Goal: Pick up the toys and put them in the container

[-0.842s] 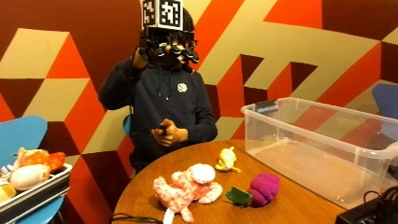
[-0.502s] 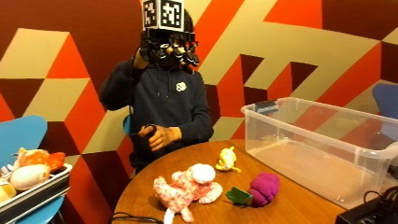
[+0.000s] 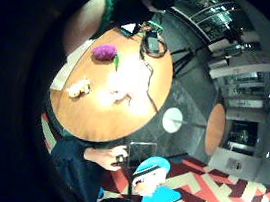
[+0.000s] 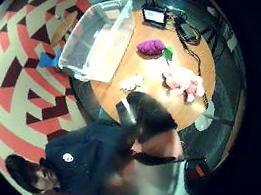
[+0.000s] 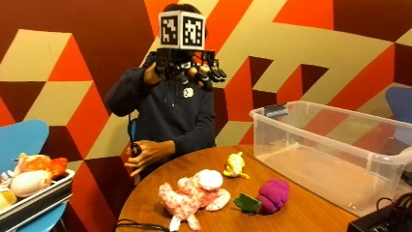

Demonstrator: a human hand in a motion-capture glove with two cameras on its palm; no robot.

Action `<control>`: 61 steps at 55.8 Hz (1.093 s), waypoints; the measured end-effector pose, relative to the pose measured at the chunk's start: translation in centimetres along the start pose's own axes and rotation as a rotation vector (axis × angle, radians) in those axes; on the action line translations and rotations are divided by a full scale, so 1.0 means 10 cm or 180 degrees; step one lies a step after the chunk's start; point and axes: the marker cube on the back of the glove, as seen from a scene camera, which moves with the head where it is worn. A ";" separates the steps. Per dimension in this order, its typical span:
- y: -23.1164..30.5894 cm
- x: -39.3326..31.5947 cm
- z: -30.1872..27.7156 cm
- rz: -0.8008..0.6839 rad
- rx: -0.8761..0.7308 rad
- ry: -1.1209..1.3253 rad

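Three soft toys lay on the round wooden table (image 5: 309,212) beside the clear plastic container (image 5: 334,145): a pink spotted plush animal (image 5: 193,195), a small yellow plush figure (image 5: 234,166) and a purple knobbly plush with a green leaf (image 5: 270,195). I judged them light and squashy, best pinched round the body. My black-gloved right hand (image 5: 183,72) was raised at head height holding nothing, though I could not tell how its fingers stood.

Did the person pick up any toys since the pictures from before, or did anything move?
No toys picked up. The bare hand slid slightly lower, holding a small dark thing. The gloved right hand stayed raised. The pink toy, yellow toy, purple toy and container haven't moved.
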 end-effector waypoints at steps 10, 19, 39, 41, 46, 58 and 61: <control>-0.49 0.34 0.85 0.0047 -0.0228 -0.0056; -0.72 0.62 1.80 0.0118 -0.0642 -0.0308; -0.84 0.73 2.58 0.0344 -0.0619 -0.0519; -0.86 0.72 2.60 0.0322 -0.0511 -0.0499; -0.92 0.67 2.66 0.0180 -0.0185 -0.0592; -0.98 0.56 2.62 0.0190 0.0290 -0.0757; -0.99 0.51 2.50 0.0185 0.0239 -0.0738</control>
